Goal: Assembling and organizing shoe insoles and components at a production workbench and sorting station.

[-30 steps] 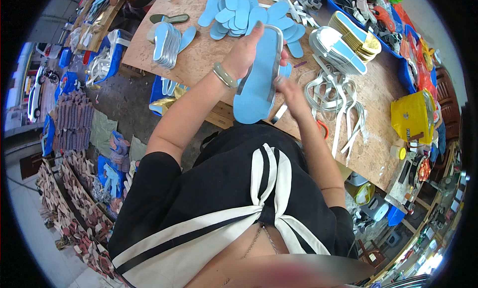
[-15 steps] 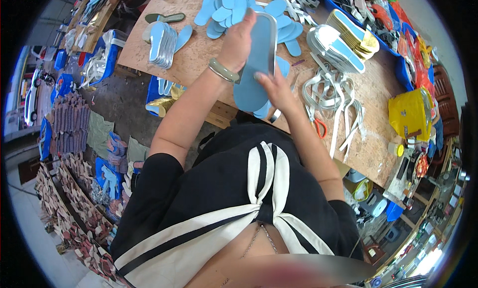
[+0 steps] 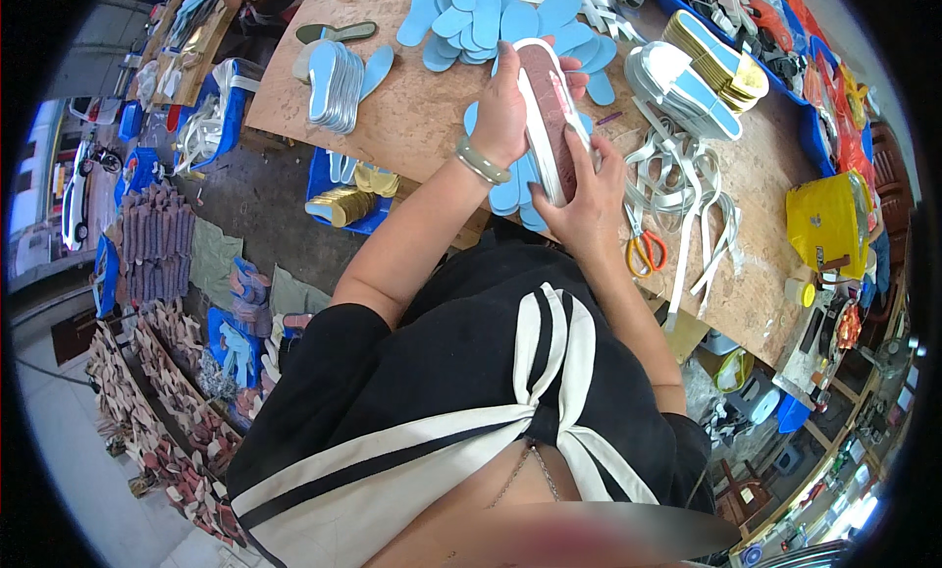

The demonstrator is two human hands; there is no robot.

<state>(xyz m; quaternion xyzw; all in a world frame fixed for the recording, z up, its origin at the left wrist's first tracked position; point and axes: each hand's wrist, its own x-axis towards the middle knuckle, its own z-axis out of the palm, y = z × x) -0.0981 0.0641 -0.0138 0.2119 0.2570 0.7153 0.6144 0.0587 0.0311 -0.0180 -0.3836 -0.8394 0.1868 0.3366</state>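
Between my hands, above the near edge of the table, is an insole [image 3: 547,95] with a brown underside and a folded white rim, that underside facing up. My left hand [image 3: 503,117] grips its left side, fingertips showing past the far right edge. On its lower right part lie the fingers of my right hand [image 3: 589,197], closed about it with the thumb near the lower end. Loose light-blue insoles [image 3: 512,190] lie beneath and beside it. A larger pile of blue insoles [image 3: 481,24] spreads out beyond.
A stack of blue-topped insoles [image 3: 334,87] stands left on the wooden table [image 3: 402,131]. To the right are stacked white and gold insoles [image 3: 687,87], tangled white straps [image 3: 677,171], orange-handled scissors [image 3: 648,252] and a yellow bag [image 3: 829,225]. Blue bins [image 3: 221,107] stand off the table's left side.
The insole has been turned over, from its blue-grey face to the brown underside with white rim. My hands have shifted right in the picture, and the right hand lies lower.
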